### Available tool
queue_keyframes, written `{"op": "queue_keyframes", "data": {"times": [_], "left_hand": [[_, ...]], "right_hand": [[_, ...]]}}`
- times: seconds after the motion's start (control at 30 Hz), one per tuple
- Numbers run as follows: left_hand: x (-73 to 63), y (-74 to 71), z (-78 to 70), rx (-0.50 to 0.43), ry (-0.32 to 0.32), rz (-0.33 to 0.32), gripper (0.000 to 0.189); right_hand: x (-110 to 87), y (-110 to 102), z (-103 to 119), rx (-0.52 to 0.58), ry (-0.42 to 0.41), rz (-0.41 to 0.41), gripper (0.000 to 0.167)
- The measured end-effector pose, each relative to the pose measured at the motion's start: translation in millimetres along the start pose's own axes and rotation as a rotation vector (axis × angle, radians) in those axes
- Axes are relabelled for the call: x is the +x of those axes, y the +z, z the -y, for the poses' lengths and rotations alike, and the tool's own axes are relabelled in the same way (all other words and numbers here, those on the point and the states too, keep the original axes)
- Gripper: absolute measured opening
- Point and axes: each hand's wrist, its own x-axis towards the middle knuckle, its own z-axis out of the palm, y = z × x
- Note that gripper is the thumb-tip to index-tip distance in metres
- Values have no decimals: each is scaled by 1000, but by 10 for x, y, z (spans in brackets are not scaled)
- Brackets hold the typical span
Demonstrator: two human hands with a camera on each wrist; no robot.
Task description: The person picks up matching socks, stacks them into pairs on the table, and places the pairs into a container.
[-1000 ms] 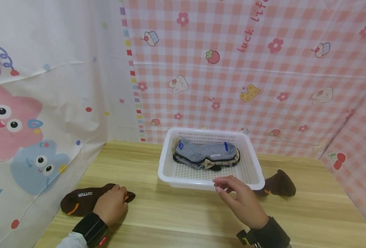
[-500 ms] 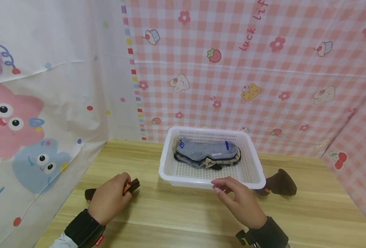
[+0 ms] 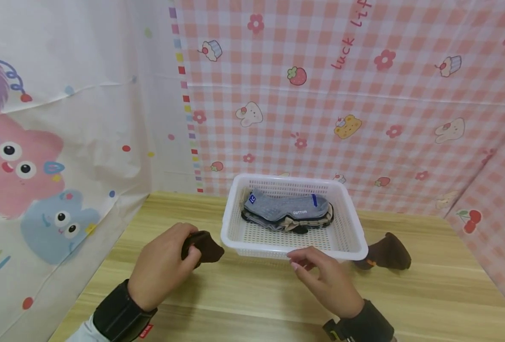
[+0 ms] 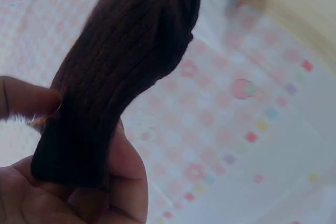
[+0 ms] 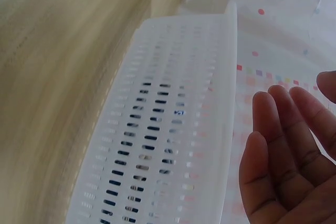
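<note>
My left hand (image 3: 164, 266) pinches a dark brown sock (image 3: 207, 248) between thumb and fingers, just left of the basket. The left wrist view shows that sock (image 4: 126, 51) hanging ribbed and long from the grip. My right hand (image 3: 327, 282) is near the front rim of the white plastic basket (image 3: 252, 251), its fingers loosely bent and holding nothing. Inside the basket lies a stack of folded socks (image 3: 284, 206), a grey one marked COTTON on top. To the right of the basket, a second brown sock (image 3: 389, 251) rests on the table, partly hidden behind the basket's corner.
The wood-grain table (image 3: 244, 304) carries the basket near its back edge. Behind it hangs a pink checked cloth (image 3: 303, 104) with cartoon prints. A white printed cloth (image 3: 120, 123) covers the left side.
My left hand has picked the left brown sock up off the table and carried it right, towards the basket. The right hand has barely shifted.
</note>
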Motion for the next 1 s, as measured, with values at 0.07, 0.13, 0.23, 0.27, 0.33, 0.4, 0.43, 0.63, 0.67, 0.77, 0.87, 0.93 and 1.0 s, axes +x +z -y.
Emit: {"op": "queue_keyframes", "data": {"times": [0.07, 0.13, 0.23, 0.27, 0.33, 0.4, 0.43, 0.63, 0.67, 0.77, 0.87, 0.93, 1.0], "left_hand": [[39, -32, -105, -28, 19, -15, 15], [75, -55, -204, -60, 41, -20, 13], [119, -84, -355, -108, 76, -21, 12], [132, -91, -405, -124, 91, -22, 13], [158, -98, -499, -149, 125, -28, 14], [181, -100, -590, -169, 167, -38, 15], [193, -96, -634, -176, 190, -46, 17], [295, -54, -891, -228, 321, -82, 17], [316, -47, -931, -236, 339, -83, 16], [370, -35, -1042, -257, 381, -75, 16], [406, -33, -1124, -283, 406, -61, 16], [421, -34, -1162, -306, 413, -52, 17], [431, -34, -1187, -323, 418, -46, 18]], "right_hand": [[-6, 16, 10, 12, -3, 14, 16], [-14, 32, 23, 21, -18, 24, 16], [-27, 62, 28, 33, -49, 44, 19], [-31, 75, 28, 38, -61, 50, 20], [-33, 103, 24, 45, -89, 65, 23], [-35, 130, 19, 57, -98, 91, 26], [-36, 143, 15, 60, -97, 108, 27], [-36, 215, -41, 117, -70, 228, 52], [-41, 230, -55, 117, -75, 233, 57], [-53, 284, -92, 142, -95, 226, 69], [-64, 324, -120, 177, -134, 209, 71], [-66, 337, -133, 218, -150, 201, 71], [-73, 337, -145, 234, -145, 186, 69]]}}
